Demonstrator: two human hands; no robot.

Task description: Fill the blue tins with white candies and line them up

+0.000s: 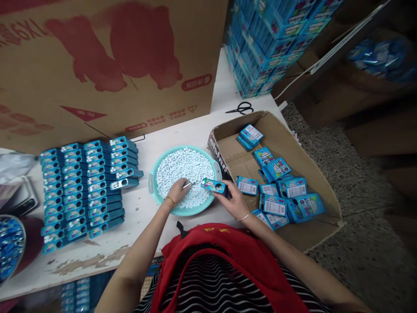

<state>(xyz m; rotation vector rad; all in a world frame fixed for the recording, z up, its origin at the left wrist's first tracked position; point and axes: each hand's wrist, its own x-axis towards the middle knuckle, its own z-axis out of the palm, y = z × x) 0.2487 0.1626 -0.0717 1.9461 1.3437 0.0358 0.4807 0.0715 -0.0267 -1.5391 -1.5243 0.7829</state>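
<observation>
We note left hand (177,190) pinching a small metal scoop in teal basin (152,174) of white pellets (184,169) | right hand (232,198) closed around a blue box (213,186) at basin's right rim | filled boxes (276,191) in carton (321,174) beside.

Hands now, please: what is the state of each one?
Left hand: closed on a small metal tool over the basin of white candies.
Right hand: holding a blue box.

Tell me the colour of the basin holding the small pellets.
Light teal basin, filled with white pellets; seen best in the head view.
</observation>
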